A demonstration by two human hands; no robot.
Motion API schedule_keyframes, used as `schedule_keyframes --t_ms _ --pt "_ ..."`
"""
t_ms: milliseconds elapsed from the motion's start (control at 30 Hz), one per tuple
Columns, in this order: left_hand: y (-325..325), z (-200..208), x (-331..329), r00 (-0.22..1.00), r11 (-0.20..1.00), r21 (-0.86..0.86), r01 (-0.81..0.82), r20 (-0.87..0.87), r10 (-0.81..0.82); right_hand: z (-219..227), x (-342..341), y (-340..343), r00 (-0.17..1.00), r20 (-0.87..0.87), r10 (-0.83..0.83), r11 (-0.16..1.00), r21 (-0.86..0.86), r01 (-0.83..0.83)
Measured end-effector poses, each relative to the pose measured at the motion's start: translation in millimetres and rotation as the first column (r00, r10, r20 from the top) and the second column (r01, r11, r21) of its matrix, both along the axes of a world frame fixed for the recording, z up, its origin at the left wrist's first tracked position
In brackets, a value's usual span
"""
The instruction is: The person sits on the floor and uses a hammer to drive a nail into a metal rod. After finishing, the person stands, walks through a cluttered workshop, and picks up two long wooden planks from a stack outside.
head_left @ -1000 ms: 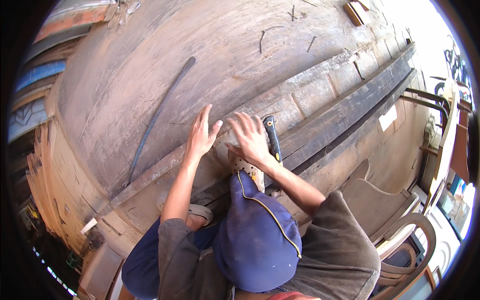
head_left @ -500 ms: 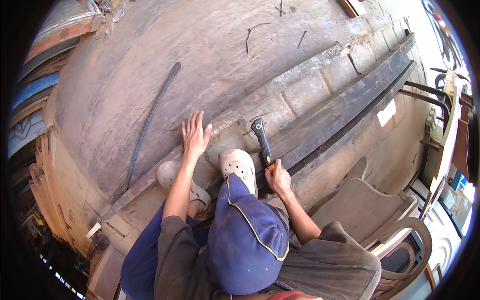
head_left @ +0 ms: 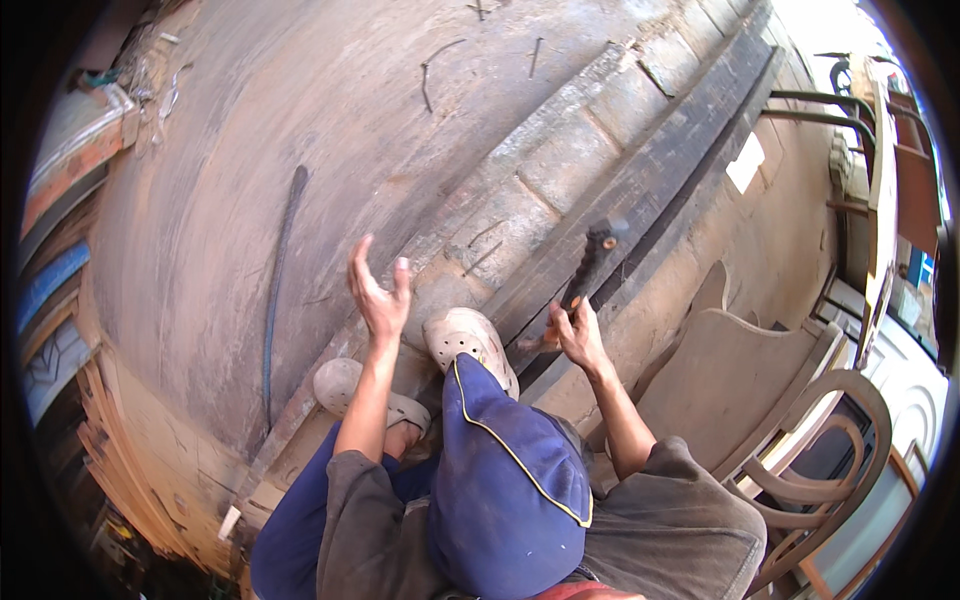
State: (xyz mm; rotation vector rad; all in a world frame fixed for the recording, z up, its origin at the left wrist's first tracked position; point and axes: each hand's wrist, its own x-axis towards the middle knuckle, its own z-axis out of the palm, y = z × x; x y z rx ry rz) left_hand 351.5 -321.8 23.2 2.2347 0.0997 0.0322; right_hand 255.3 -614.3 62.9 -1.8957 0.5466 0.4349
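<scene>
My right hand [head_left: 582,335] is closed around a tool with a black and orange handle [head_left: 590,265], raised over the dark timber beams [head_left: 640,190]. The handle has a hole at its far end and is blurred by motion; the tool's working end cannot be made out. My left hand [head_left: 380,300] is empty, fingers apart, above the brick edging beside the concrete floor [head_left: 350,130]. On the bricks ahead of my shoe [head_left: 470,345] lie two thin nail-like pieces [head_left: 483,250]. A long ribbed steel bar [head_left: 277,290] lies on the floor to the left.
Bent metal pieces [head_left: 430,75] lie on the far floor. Curved wooden boards [head_left: 735,385] and a rounded wooden chair back [head_left: 865,420] stand close on the right. Stacked wood strips [head_left: 120,450] and framed panels [head_left: 70,180] line the left side.
My right hand has lifted and moved right, tilting the tool's handle rightward. My left hand has risen off the brick edge and turned, its fingers curling slightly. The view has shifted a little.
</scene>
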Motion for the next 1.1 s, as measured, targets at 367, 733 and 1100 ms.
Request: schedule_keyframes --t_ms 367,733,1100 --pt "-135 137 27 0.889 0.317 -0.831 0.457 0.432 -0.150 88 58 42 0.882 0.439 0.169 0.900 -0.434 0.044" --pt "-113 97 30 0.363 0.403 -0.079 0.912 0.611 -0.703 45 126 21 0.683 -0.457 -0.569 0.155 0.757 0.635" --pt "-101 -47 60 0.944 0.865 0.390 0.316 -0.042 -0.327 -29 264 -66 0.720 0.270 -0.639 0.769 0.260 0.585"
